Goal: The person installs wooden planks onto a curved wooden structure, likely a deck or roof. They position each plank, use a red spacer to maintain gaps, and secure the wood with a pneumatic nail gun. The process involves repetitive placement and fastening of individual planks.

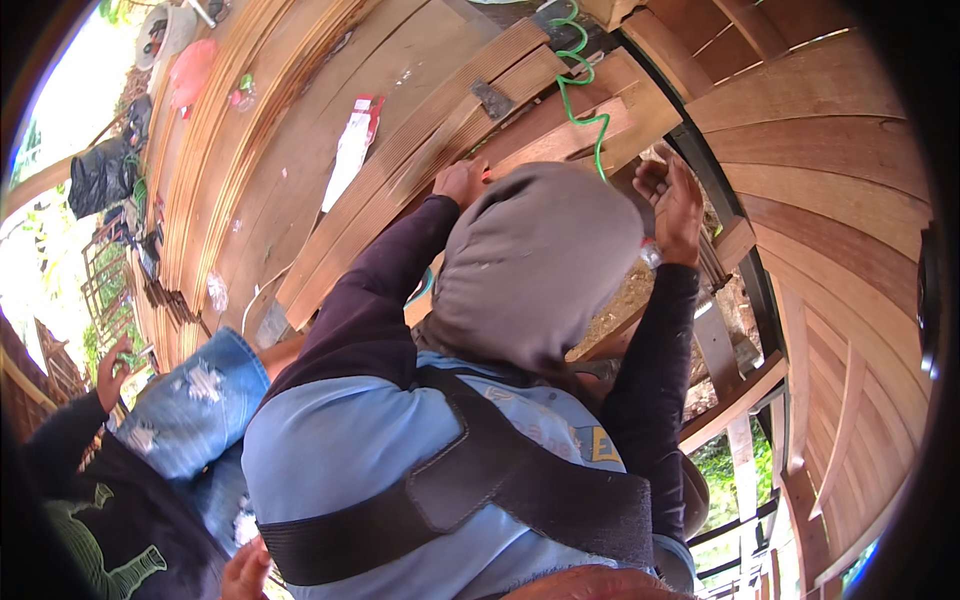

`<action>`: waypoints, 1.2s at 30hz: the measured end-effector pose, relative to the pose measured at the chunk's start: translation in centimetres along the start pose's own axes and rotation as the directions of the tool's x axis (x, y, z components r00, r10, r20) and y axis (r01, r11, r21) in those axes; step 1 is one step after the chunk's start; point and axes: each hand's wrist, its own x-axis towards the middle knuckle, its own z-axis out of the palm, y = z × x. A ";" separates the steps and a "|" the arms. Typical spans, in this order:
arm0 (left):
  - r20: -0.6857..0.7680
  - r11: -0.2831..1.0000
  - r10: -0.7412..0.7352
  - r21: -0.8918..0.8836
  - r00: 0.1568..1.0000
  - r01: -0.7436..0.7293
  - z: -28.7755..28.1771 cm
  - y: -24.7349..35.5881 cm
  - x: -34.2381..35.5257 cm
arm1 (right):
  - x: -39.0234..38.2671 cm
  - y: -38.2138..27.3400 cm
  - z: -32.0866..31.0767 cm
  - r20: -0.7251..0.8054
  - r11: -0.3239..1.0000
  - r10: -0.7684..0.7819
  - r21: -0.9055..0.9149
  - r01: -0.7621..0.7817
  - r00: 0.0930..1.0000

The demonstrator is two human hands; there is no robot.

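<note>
Two other people share my view, and I take the grey hood [540, 265] of the nearer one as my landmark. Below the hood spreads that person's blue shirt [330, 460], crossed by a wide black strap [375, 540]. My left hand [247, 573] shows at the lower edge, below and left of the hood, just beside the strap; its fingers look bent, but I cannot tell whether it grips anything. Directly below the hood, at the bottom edge, lies a strip of skin [585, 585]; I cannot tell whether it belongs to my right hand, nor how wide or narrow that hand stands.

Just above and left of the hood, the hooded person's left hand [462, 183] rests at the wooden boards [420, 145]. Their right hand [672, 205] is raised to the right of the hood, fingers apart, near a green coiled hose [583, 75] that drops toward the hood from above. Farther up and left of it lies a white-and-red packet [350, 150]. Slatted timber [840, 150] curves along the hood's right. Well left and below the hood, the second person sits in torn jeans [190, 405].
</note>
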 end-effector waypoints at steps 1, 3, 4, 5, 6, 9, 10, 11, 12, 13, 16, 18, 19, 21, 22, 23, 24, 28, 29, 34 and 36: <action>-0.003 1.000 0.014 -0.003 1.000 -0.014 0.4 -0.8 0.4 | 0.9 -0.8 0.3 0.043 0.998 0.000 -0.065 0.003 0.999; -0.016 0.998 0.062 -0.017 0.998 -0.063 1.1 -2.1 1.6 | 2.5 -2.9 1.2 0.122 0.981 0.000 -0.192 0.024 0.993; -0.032 0.996 0.083 -0.017 0.996 -0.084 1.4 -2.9 2.1 | 3.2 -3.9 1.9 0.145 0.968 -0.017 -0.244 0.053 0.989; -0.040 0.993 0.115 -0.019 0.993 -0.115 1.7 -3.5 2.6 | 3.9 -4.2 2.0 0.148 0.964 -0.023 -0.259 0.061 0.989; -0.047 0.989 0.147 0.007 0.988 -0.147 1.5 -3.3 2.8 | 4.8 -4.4 2.1 0.146 0.959 -0.031 -0.273 0.071 0.989; -0.007 0.985 0.169 0.022 0.986 -0.169 -2.1 -2.0 2.0 | 5.2 -5.1 2.4 0.135 0.961 -0.047 -0.263 0.081 0.990; -0.030 0.982 0.190 0.001 0.981 -0.190 -2.4 -2.9 2.1 | 5.6 -5.1 2.7 0.139 0.961 -0.046 -0.263 0.082 0.989; -0.055 0.973 0.228 -0.034 0.972 -0.230 -3.1 -3.4 2.0 | 6.1 -5.0 3.0 0.148 0.961 -0.047 -0.262 0.085 0.988; -0.085 0.961 0.265 -0.064 0.961 -0.270 -4.3 -3.6 1.7 | 6.5 -4.8 3.4 0.160 0.959 -0.042 -0.271 0.085 0.986; -0.115 0.946 0.300 -0.094 0.947 -0.311 -5.4 -3.5 1.3 | 6.8 -4.8 3.6 0.164 0.951 -0.034 -0.298 0.083 0.986; -0.096 0.939 0.315 -0.115 0.944 -0.324 -10.0 -2.4 -0.4 | 7.4 -5.3 5.3 0.205 0.916 -0.011 -0.390 0.092 0.979; -0.051 0.926 0.361 -0.093 0.931 -0.365 -12.6 -2.9 -1.2 | 8.0 -6.3 5.9 0.278 0.871 0.000 -0.471 0.136 0.961; -0.030 0.913 0.403 -0.059 0.915 -0.404 -13.7 -3.7 -1.1 | 8.2 -6.8 6.1 0.314 0.846 0.009 -0.508 0.160 0.949; -0.041 0.885 0.458 -0.068 0.888 -0.460 -15.8 -5.1 -1.5 | 8.4 -8.3 7.1 0.377 0.756 0.006 -0.608 0.243 0.926; -0.070 0.867 0.480 -0.113 0.875 -0.485 -16.5 -5.7 -2.0 | 8.4 -9.2 7.5 0.409 0.705 0.008 -0.649 0.285 0.912; -0.096 0.846 0.501 -0.155 0.860 -0.510 -17.4 -5.9 -2.7 | 8.1 -10.1 7.8 0.440 0.676 0.008 -0.664 0.320 0.898; 0.092 0.941 0.271 -0.235 0.958 -0.243 -19.3 -5.3 -4.2 | 7.9 -10.9 8.2 0.475 0.650 0.012 -0.673 0.354 0.880; -0.002 0.874 0.316 -0.388 0.949 -0.291 -23.7 -5.8 -7.7 | 5.8 -13.4 8.5 0.538 0.595 0.044 -0.691 0.410 0.842; -0.015 0.853 0.318 -0.433 0.948 -0.293 -25.0 -5.7 -8.3 | 5.2 -13.9 8.2 0.537 0.597 0.048 -0.691 0.408 0.842; -0.231 0.751 0.332 -0.522 0.915 -0.404 -29.0 -3.1 -10.9 | 1.9 -16.1 7.9 0.526 0.564 0.063 -0.720 0.405 0.848; -0.375 0.759 0.334 -0.437 0.865 -0.483 -29.7 -1.0 -10.8 | 0.7 -16.5 8.7 0.539 0.487 -0.056 -0.720 0.494 0.840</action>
